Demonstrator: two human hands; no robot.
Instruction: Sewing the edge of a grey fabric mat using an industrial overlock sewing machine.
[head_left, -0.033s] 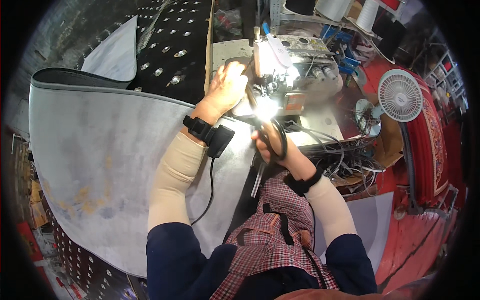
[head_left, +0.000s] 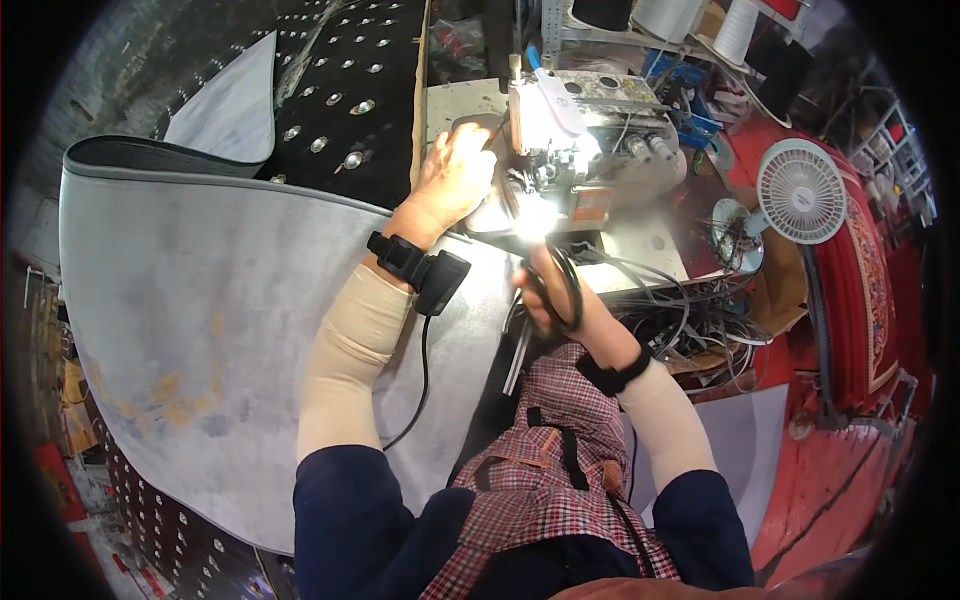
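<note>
My left hand (head_left: 455, 180) rests beside the overlock-type sewing machine (head_left: 590, 130), just beyond the edge of a large grey mat (head_left: 230, 290). Its fingers are bent together, and anything under them is hidden. My right hand (head_left: 552, 290) is closed on black-handled scissors (head_left: 572, 290) in front of the machine. Glare from the machine's lamp washes out the scissors' blades and the needle area. Curving across the left side, the mat has a dark bound edge and folds over at its far left.
A black table (head_left: 350, 110) studded with metal rollers lies at the far left, carrying another grey piece (head_left: 230, 110). Cables (head_left: 690, 320) tangle below the machine's right side. A small fan (head_left: 800, 190) and thread cones (head_left: 665, 18) stand to the right and back.
My right hand has shifted slightly right with the scissors, drawing back a little from the machine. My left hand and the mat stay almost still.
</note>
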